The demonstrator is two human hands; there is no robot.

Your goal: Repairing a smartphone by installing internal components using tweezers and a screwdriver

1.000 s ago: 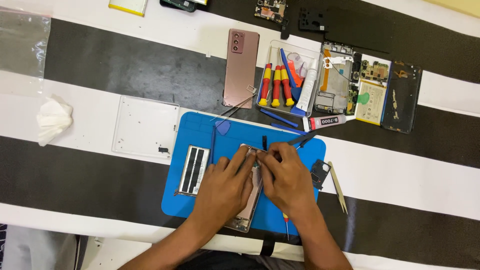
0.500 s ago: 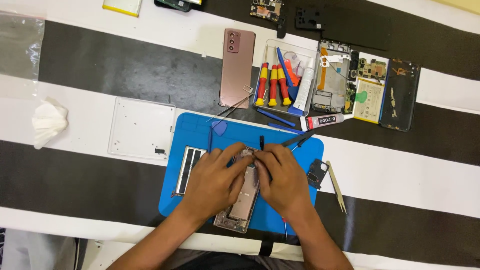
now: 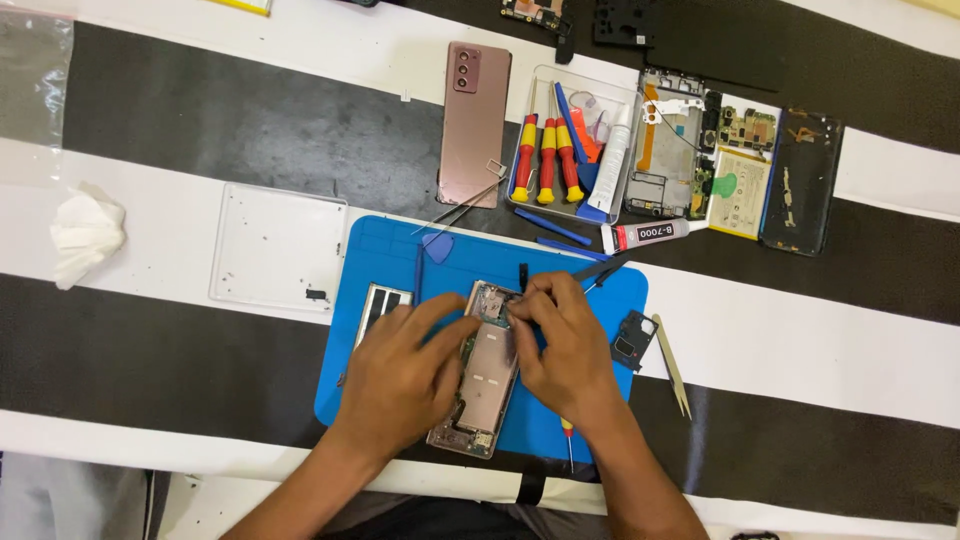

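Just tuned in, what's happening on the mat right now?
A person is bent over an opened phone lying on a blue work mat. The left hand rests on the phone's left edge, steadying it. The right hand has its fingertips pinched at the phone's upper end; whether they hold a small part or tool is hidden. A tray of red-handled screwdrivers, a pink back cover and a glue tube lie beyond the mat.

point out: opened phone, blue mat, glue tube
opened phone (image 3: 487, 372): head view, bare inner panel between the hands.
blue mat (image 3: 385, 245): head view, bare upper left corner.
glue tube (image 3: 648, 235): head view, middle of its body.
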